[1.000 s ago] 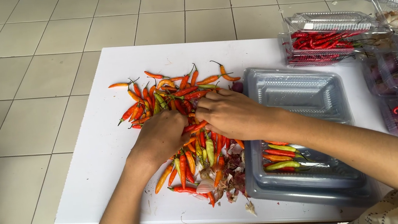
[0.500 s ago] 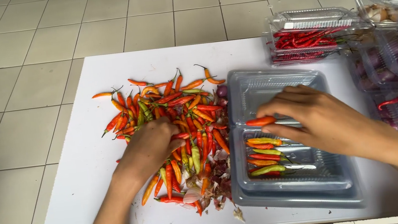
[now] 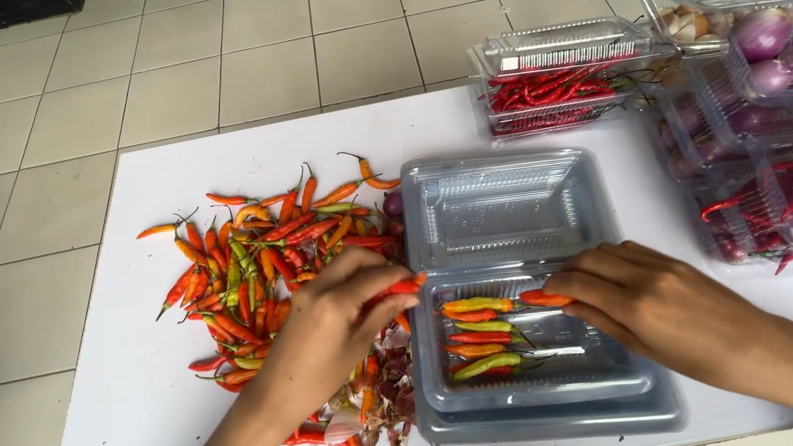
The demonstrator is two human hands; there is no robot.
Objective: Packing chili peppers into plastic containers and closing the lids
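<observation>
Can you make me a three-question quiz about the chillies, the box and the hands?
1. Where is the loose chilli pile?
A. left of the open clear box
B. inside it
C. on the floor

2. What colour is the table?
A. black
B. white
C. green

3. What is the left hand doing?
A. resting flat
B. holding a knife
C. pinching a chilli

Answers: 1 A, the pile lies on the table beside the box. 2 B, its bare top is white. 3 C, an orange-red chilli sticks out from its fingertips, while the right hand sets another in the box.
</observation>
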